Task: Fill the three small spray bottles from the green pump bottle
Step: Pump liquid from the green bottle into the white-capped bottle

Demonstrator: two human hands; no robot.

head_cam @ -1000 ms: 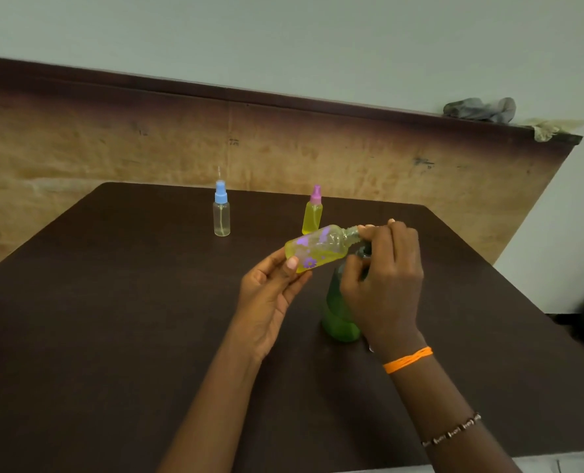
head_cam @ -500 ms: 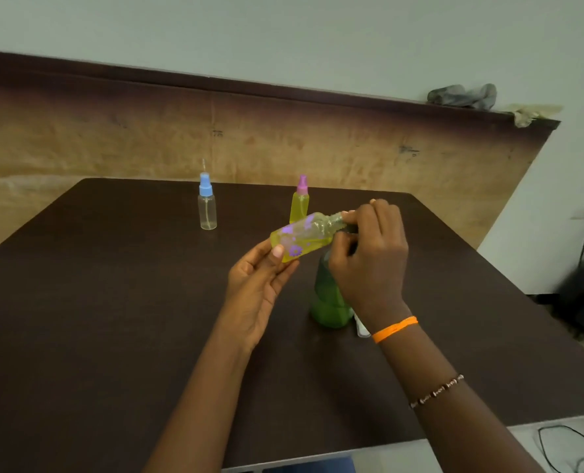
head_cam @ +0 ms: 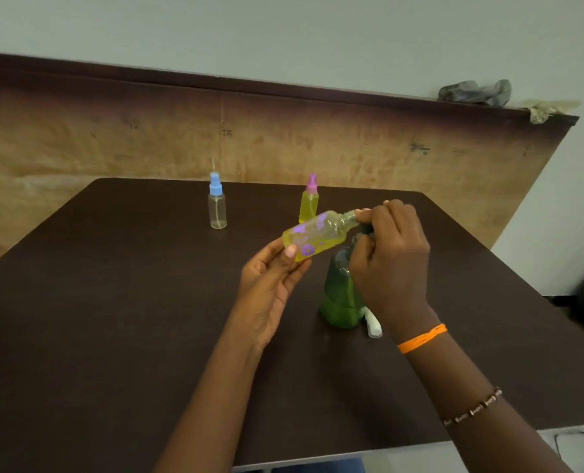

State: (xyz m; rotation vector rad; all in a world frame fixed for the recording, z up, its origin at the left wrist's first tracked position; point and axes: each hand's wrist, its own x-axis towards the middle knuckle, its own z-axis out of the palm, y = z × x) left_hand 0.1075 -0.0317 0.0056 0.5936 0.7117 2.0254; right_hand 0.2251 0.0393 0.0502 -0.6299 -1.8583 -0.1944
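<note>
The flowered spray bottle [head_cam: 312,235], partly filled with yellow liquid, lay tilted above the table [head_cam: 113,319], its base pinched by the left hand [head_cam: 270,285]; the right hand [head_cam: 388,257] curled over the green pump bottle [head_cam: 338,295] at its neck. Grips matched a second earlier.

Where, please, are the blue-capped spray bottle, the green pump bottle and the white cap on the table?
blue-capped spray bottle [head_cam: 217,210]: head view, clear body.
green pump bottle [head_cam: 339,298]: head view, lower body.
white cap [head_cam: 373,325]: head view, its side.
</note>
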